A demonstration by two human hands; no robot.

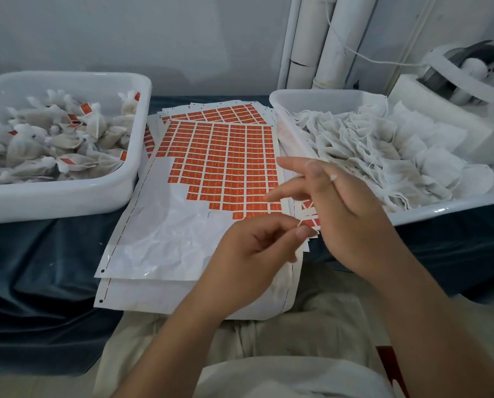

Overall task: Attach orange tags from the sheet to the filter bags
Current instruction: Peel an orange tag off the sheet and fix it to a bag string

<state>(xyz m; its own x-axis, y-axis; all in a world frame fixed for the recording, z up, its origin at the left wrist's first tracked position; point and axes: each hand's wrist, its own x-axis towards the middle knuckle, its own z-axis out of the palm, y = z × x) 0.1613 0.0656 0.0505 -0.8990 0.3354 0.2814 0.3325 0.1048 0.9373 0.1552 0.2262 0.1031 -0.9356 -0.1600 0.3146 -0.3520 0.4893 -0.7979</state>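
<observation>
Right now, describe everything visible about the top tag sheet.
The top tag sheet is white backing paper with a grid of orange tags, its lower left stripped bare and crinkled. It lies on a stack of similar sheets between two white tubs. The left hand, pinching a string, and the right hand hover over its lower right.

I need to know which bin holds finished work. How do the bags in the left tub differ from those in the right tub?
The left-tub bags are plump and bunched shut; the right-tub bags lie flat and limp. Several left-tub bags carry orange tags; the right-tub bags show none, only loose white strings. Both lots are white fabric, in white plastic tubs.
</observation>
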